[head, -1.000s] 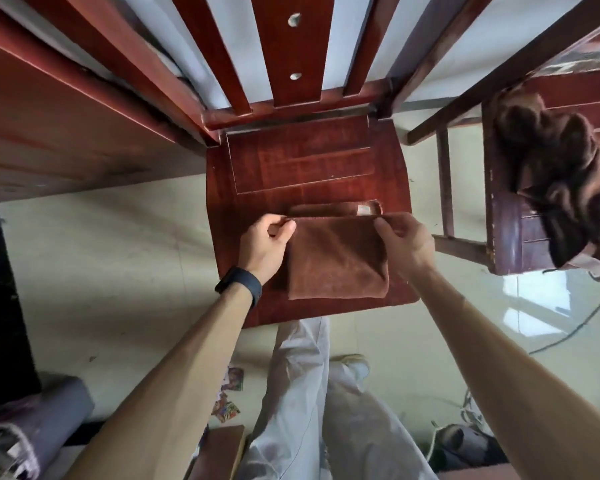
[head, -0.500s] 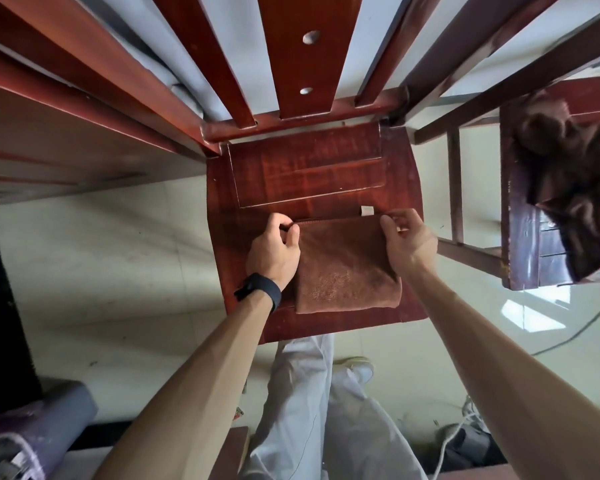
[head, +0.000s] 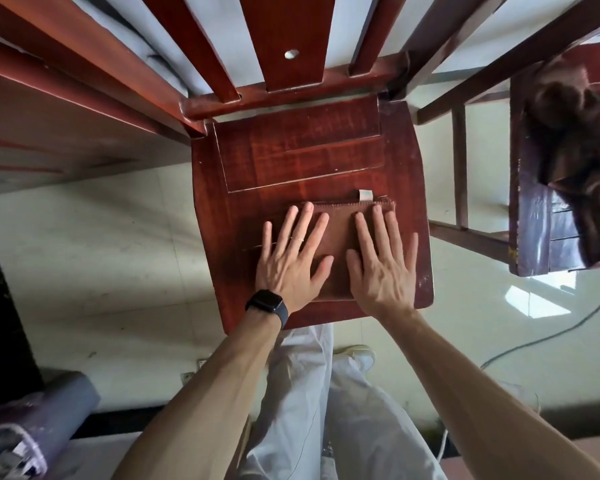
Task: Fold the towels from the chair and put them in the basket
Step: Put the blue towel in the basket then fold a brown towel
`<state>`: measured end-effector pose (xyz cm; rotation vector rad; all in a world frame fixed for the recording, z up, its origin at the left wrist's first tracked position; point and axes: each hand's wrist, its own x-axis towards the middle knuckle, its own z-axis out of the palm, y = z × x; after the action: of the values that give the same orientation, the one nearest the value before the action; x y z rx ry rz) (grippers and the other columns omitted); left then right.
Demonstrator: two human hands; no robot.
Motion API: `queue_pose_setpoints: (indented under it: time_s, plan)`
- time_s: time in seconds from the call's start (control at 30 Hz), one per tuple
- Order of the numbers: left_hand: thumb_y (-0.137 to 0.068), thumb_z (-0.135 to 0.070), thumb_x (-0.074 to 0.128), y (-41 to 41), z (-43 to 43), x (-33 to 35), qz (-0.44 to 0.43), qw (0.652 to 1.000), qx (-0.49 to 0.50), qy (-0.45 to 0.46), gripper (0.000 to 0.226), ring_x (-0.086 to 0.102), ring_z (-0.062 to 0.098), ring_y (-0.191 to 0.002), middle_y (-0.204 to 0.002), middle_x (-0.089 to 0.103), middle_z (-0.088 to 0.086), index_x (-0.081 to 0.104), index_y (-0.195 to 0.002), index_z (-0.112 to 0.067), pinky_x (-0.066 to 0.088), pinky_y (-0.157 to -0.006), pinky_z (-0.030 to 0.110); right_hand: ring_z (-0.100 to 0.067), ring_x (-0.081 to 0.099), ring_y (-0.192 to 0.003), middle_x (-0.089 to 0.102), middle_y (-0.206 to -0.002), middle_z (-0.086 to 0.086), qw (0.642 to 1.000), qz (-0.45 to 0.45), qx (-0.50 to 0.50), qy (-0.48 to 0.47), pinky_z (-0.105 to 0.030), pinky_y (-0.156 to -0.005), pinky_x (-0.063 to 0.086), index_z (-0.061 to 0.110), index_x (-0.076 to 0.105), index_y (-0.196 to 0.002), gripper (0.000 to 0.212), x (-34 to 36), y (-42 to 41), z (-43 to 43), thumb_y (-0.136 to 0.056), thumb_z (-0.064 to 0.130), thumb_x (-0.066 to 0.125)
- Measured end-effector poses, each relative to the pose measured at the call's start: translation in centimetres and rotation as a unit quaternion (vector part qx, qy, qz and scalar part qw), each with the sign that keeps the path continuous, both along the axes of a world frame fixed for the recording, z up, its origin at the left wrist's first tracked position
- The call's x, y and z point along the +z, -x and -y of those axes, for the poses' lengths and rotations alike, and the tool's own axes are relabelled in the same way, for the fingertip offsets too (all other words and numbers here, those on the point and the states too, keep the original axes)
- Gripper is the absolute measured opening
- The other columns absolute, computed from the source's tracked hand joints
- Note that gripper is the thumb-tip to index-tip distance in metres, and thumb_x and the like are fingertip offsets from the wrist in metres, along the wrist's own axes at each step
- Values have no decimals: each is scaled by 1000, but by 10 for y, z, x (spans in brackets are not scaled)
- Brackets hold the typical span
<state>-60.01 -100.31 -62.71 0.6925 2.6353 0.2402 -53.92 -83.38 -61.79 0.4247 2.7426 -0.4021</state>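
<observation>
Both flat palms, left hand point(head: 289, 258) and right hand point(head: 381, 264), press the folded brown towel point(head: 338, 233) mid-frame; I'd smooth outward so it stays crisp.

My left hand point(head: 291, 261) and right hand point(head: 383, 268) side by side on the folded brown cloth towel point(head: 340, 230), towel on the red-brown wooden chair seat point(head: 305, 150), small pale label tab point(head: 365, 195) just beyond my right hand, crumpled brown towel heap point(head: 575, 143) on a second dark wooden chair point(head: 530, 216) well to its right

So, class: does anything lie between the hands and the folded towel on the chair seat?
Nothing visible: left hand and right hand press flat, directly on the towel. The basket is out of view.
</observation>
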Motion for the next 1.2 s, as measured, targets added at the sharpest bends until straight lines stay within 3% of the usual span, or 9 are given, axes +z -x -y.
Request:
queue_pose_setpoints:
  time_s: [0.2,0.3,0.43,0.57,0.7,0.87,0.97,1.07,1.2]
  plan:
    - [-93,-62,36,1,7,-17,-5,1000,-3,18,74,-4,15,-151,-165,-1,-2,8,-156,-35,5,-119,58,-21,-4,-155,0,-169,-2,998,2,-56,24,-58,-122,3,31,10,-160,70,-19,-3,-1,-99,56,36]
    - [-93,-64,37,-5,4,-14,-6,999,22,39,77,0,24,-152,-165,-1,8,9,-157,-32,6,-119,59,-24,-5,-155,-4,-168,-6,992,18,-123,35,-56,-121,1,33,5,-160,75,-12,-4,5,-97,62,35]
    - [-92,-63,43,-11,4,10,0,989,147,2,78,24,34,-146,-160,17,18,24,-155,-21,18,-117,51,-26,33,-143,32,-157,-4,963,-21,-257,82,-50,-115,29,31,26,-156,65,11,0,0,-98,52,46]
    - [-88,-32,68,-3,8,31,110,902,386,-159,52,63,19,-95,-121,57,10,48,-133,-16,54,-86,41,-20,60,-113,61,-124,3,873,29,-427,232,-37,-98,49,26,50,-136,50,30,13,-16,-89,36,64]
    - [-85,-29,74,10,6,36,240,800,524,-169,44,67,17,-93,-108,70,3,54,-120,-15,48,-82,25,-19,64,-104,63,-101,10,825,131,-466,291,-42,-96,53,22,56,-126,49,37,27,-34,-82,31,76]
    - [-77,-25,81,34,9,22,329,762,540,-144,40,68,23,-101,-105,72,6,68,-111,-11,50,-93,32,-19,66,-99,69,-106,4,818,156,-439,338,-41,-93,56,20,67,-119,43,38,34,-49,-78,28,77]
    - [-71,-26,80,43,11,22,383,759,497,-174,26,68,23,-97,-103,74,7,71,-94,-16,48,-82,29,-21,65,-96,68,-101,1,809,133,-441,366,-42,-90,56,19,66,-107,31,39,32,-52,-78,21,76]
    - [-68,-24,80,48,15,32,392,757,475,-219,31,69,23,-98,-101,75,6,71,-97,-17,49,-83,33,-27,67,-101,69,-107,-7,772,127,-450,430,-48,-94,56,17,63,-108,36,44,25,-55,-75,15,76]
    - [-79,-12,70,46,11,70,468,700,450,-296,27,70,21,-96,-101,75,5,71,-105,-16,51,-90,33,-34,66,-109,71,-114,-10,710,106,-456,526,-48,-91,57,20,67,-117,40,75,4,-68,-80,2,68]
